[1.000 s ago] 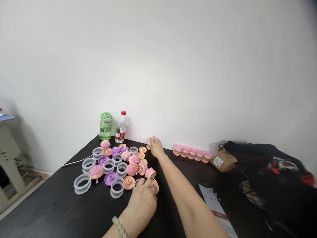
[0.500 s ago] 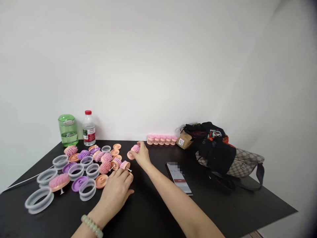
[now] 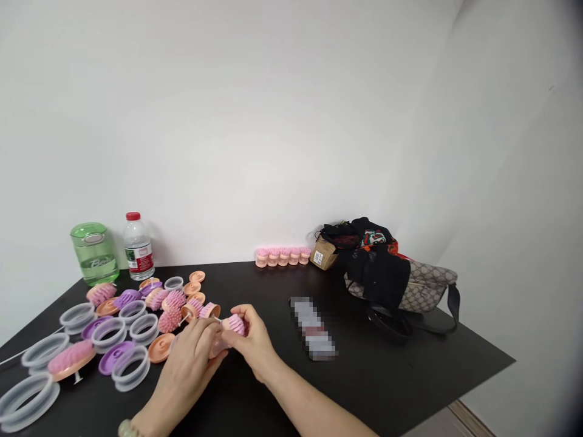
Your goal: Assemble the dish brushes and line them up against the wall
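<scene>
My right hand (image 3: pixel 257 343) grips a pink bristle brush head (image 3: pixel 235 324) between thumb and fingers, close to the table's front middle. Right beside it, my left hand (image 3: pixel 194 352) is curled palm down, its fingers almost meeting the right thumb. Under the left fingers shows part of a pale pinkish round piece (image 3: pixel 219 346), mostly hidden, so its kind is unclear. Just beyond the left fingers lie pink bristle heads with peach bases and white stems (image 3: pixel 210 310). An orange cap (image 3: pixel 161 348) lies to the left of that hand.
Clear plastic rings (image 3: pixel 130 368), purple caps (image 3: pixel 115 358) and several bristle heads (image 3: pixel 170 320) spread over the left side. A row of finished-looking pink brushes (image 3: pixel 283 257) stands by the wall. A phone (image 3: pixel 312 328), bag (image 3: pixel 428 285), water bottle (image 3: pixel 139 249) and green cup (image 3: pixel 95 255) also sit there.
My right hand has brought the pink bristle brush head back toward me, beside my left hand. Both hands now meet around the pieces. The view has turned slightly right.
</scene>
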Action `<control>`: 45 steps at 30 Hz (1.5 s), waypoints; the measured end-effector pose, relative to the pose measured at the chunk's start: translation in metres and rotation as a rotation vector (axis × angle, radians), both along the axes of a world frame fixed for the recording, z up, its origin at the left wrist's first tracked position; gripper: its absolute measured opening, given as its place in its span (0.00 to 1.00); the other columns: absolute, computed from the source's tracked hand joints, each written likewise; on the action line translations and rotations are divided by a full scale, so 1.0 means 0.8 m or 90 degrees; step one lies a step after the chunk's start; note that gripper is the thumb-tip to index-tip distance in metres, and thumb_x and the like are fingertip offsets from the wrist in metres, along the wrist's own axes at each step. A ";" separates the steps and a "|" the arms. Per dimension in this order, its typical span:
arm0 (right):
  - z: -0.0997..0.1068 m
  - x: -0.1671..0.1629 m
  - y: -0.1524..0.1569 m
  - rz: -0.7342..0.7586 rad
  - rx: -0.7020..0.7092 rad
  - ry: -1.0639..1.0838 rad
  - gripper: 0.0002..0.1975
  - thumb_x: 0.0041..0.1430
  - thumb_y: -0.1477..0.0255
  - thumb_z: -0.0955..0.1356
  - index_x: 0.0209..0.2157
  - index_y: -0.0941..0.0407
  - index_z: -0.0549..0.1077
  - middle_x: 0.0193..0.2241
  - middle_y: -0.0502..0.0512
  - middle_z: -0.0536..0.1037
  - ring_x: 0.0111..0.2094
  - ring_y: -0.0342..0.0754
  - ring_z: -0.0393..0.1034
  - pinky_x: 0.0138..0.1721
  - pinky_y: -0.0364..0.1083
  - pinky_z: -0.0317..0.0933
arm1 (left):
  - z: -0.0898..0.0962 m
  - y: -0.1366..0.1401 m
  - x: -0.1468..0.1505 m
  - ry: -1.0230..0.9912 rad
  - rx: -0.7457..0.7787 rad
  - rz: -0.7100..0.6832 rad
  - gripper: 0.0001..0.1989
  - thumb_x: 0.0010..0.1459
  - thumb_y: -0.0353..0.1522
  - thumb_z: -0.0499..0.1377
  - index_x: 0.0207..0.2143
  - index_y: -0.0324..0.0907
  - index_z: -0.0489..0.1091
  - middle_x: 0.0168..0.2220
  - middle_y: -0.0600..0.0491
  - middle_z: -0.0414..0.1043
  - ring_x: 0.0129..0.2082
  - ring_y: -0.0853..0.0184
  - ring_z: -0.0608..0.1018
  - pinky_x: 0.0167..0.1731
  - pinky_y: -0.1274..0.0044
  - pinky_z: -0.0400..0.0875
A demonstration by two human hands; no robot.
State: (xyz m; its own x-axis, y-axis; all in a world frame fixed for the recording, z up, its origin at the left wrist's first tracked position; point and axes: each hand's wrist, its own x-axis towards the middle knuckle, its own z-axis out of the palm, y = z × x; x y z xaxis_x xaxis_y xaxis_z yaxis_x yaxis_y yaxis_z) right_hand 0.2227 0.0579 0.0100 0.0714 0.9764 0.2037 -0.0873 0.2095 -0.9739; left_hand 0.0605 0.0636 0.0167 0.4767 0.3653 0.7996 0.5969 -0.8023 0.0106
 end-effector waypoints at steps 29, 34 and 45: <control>0.016 0.029 -0.009 0.102 0.086 -0.214 0.44 0.38 0.74 0.80 0.58 0.49 0.67 0.54 0.55 0.72 0.54 0.56 0.68 0.53 0.52 0.64 | 0.004 0.000 -0.010 -0.005 -0.030 0.001 0.06 0.60 0.28 0.56 0.41 0.43 0.65 0.41 0.48 0.76 0.41 0.58 0.77 0.42 0.68 0.68; 0.013 0.027 -0.010 0.079 0.057 -0.233 0.36 0.41 0.74 0.79 0.54 0.49 0.70 0.50 0.53 0.76 0.50 0.55 0.71 0.54 0.54 0.63 | 0.007 -0.002 -0.009 0.004 -0.033 -0.002 0.06 0.60 0.28 0.56 0.41 0.44 0.66 0.42 0.49 0.76 0.41 0.58 0.77 0.43 0.68 0.68; 0.016 0.027 -0.011 0.092 0.059 -0.217 0.36 0.39 0.74 0.80 0.53 0.50 0.71 0.50 0.53 0.75 0.49 0.55 0.71 0.52 0.52 0.64 | 0.012 -0.005 -0.008 0.015 -0.033 0.006 0.08 0.57 0.26 0.56 0.41 0.43 0.66 0.41 0.49 0.77 0.41 0.58 0.78 0.44 0.66 0.68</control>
